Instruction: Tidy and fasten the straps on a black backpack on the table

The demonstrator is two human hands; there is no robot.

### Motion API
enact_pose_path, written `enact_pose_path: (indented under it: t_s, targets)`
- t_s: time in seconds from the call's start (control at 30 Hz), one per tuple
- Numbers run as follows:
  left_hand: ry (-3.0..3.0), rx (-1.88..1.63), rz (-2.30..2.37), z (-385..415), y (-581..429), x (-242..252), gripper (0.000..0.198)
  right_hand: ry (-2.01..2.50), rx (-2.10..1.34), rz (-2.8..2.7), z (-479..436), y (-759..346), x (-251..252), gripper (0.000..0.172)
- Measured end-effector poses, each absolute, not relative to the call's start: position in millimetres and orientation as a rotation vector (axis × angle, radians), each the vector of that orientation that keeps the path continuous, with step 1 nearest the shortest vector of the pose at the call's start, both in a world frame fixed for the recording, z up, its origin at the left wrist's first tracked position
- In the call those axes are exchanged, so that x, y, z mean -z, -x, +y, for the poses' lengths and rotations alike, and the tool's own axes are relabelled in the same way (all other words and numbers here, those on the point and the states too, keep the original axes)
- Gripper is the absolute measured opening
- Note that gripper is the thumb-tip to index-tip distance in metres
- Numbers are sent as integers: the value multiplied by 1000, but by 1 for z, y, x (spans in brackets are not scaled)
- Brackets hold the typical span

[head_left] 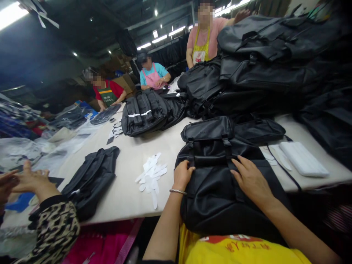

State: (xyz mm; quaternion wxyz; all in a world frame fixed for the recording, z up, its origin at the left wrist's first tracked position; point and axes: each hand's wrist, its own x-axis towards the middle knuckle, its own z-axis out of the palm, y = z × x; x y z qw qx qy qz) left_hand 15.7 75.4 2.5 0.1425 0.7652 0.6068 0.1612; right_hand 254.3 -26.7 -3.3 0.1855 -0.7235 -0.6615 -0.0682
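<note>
A black backpack [211,187] with a flap and two buckled straps lies on the table right before me. My left hand [183,176], with a twisted bracelet at the wrist, is closed at the backpack's left side, thumb and fingers by the left strap [191,154]. On the backpack's right part rests my right hand [251,183], its fingers stretched out and apart, the tips near the right strap [227,148]. A pile of white paper strips [151,176] lies left of the backpack.
Black bags are heaped [264,69] at the back right. Another backpack [145,113] and a smaller black bag [92,179] lie leftward. A white packet [304,159] sits at right. A co-worker's hands [30,179] reach in at left; several people stand across the table [129,154].
</note>
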Motion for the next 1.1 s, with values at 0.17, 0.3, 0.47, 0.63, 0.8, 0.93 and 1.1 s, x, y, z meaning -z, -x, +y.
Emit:
enact_pose_path:
  t_s: [0.17, 0.3, 0.47, 0.63, 0.8, 0.93, 1.1]
  targets:
    - [-2500, -471, 1602, 42, -16, 23, 31, 1900, 147, -2051, 9, -258, 46, 49]
    - [-2375, -673, 1519, 43, -8, 24, 24, 1884, -35, -2049, 25, -269, 56, 51]
    - [-2031, -944, 1739, 84, 15, 22, 23, 1880, 28, -1760, 6, -291, 46, 44]
    - [-1941, -782, 1702, 159, 2, 15, 31, 2074, 231, -1536, -19, -330, 58, 44]
    - [-2102, -621, 1518, 197, -38, 12, 21, 2050, 267, -1612, 3, -344, 32, 37]
    - [-2162, -598, 1528, 202, -45, 17, 24, 2163, 123, -1723, 57, -337, 0, 33]
    - [-2099, -569, 1627, 207, -47, 24, 26, 2384, -137, -1719, 106, -323, -3, 31]
